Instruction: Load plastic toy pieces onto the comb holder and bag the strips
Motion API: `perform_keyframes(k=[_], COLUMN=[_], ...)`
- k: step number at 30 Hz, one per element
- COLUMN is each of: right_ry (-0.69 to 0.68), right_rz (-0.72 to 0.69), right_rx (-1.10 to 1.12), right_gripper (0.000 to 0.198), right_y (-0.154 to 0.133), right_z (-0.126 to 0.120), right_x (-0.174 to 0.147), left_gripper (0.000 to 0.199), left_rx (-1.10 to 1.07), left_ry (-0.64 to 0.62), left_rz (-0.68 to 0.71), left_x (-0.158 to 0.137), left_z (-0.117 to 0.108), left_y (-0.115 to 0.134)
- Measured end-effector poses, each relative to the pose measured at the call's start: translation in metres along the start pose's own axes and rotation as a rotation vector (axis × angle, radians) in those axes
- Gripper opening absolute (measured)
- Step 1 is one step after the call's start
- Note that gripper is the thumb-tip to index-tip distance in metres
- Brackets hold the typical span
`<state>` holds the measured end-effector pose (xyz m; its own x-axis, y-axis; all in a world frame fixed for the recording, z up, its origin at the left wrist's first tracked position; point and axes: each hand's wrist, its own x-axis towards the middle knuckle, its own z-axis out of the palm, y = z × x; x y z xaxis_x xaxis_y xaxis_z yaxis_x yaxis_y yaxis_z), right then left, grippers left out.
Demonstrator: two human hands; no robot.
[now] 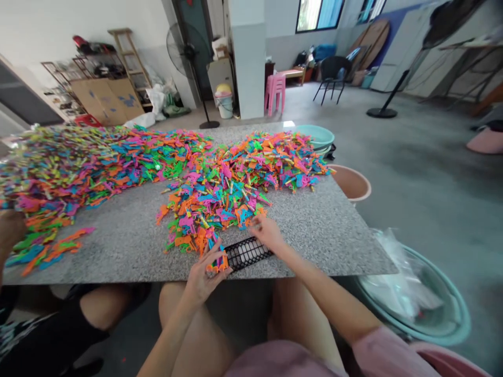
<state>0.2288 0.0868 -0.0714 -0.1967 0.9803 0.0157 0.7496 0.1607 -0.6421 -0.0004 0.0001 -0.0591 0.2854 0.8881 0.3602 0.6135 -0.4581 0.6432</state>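
Observation:
A heap of small plastic pieces [220, 193], shaped like toy guns in orange, pink, blue and green, covers the middle of the speckled stone table [126, 230]. In front of it, near the table's edge, lies a black plastic lattice rack [249, 253]. My left hand [204, 275] is closed around a small bunch of toy guns [217, 256] at the rack's left end. Above the right end, my right hand [267, 232] has its fingers curled together at the near edge of the heap. Whatever is between those fingertips is too small to make out.
On the left lies a larger heap of similar pieces [98, 167], with another person's hand [11, 230] beside it. Beyond the table's right edge are a brown basin [353, 183] and a teal tub [459, 309] holding clear plastic bags [404, 283].

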Motion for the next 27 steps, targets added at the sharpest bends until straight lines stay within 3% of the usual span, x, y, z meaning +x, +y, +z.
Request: perform_keyframes(k=[2,4,9,15,17,19,21,23,27], right_ry=[0.103,0.046,-0.078,-0.295,-0.299,-0.201,-0.028,0.095,-0.093], right_rz=[0.110,0.111,-0.131,-0.627,-0.633,-0.538,-0.404,-0.277,-0.187], right_rx=[-0.157,-0.293,-0.508,-0.472,-0.444,-0.367,-0.203,0.036,0.405], right_gripper=[0.034,0.033,0.022,0.022,0.026,0.030,0.032,0.029,0.017], right_y=[0.017,0.027,0.027,0.037,0.049,0.057,0.054,0.035,-0.016], right_z=[-0.017,-0.026,-0.029,-0.052,-0.065,-0.072,-0.064,-0.038,0.033], right_x=[0.024,0.039,0.054,0.083,0.082,0.071,0.052,0.031,0.008], left_gripper=[0.028,0.026,0.026,0.026,0.027,0.026,0.025,0.024,0.025], left_rx=[0.005,0.013,0.043,0.039,0.018,0.005,0.010,0.021,0.015], left_ry=[0.017,0.012,-0.045,-0.073,-0.070,-0.072,-0.079,-0.080,-0.091], left_rz=[0.010,0.023,0.033,0.014,0.007,0.000,-0.016,-0.031,-0.056], left_x=[0.000,0.000,0.003,0.003,0.001,-0.001,-0.001,-0.001,-0.001], left_z=[0.002,0.001,-0.007,-0.011,-0.011,-0.011,-0.010,-0.010,-0.011], left_y=[-0.002,-0.002,0.003,0.004,0.003,0.002,0.003,0.004,0.008])
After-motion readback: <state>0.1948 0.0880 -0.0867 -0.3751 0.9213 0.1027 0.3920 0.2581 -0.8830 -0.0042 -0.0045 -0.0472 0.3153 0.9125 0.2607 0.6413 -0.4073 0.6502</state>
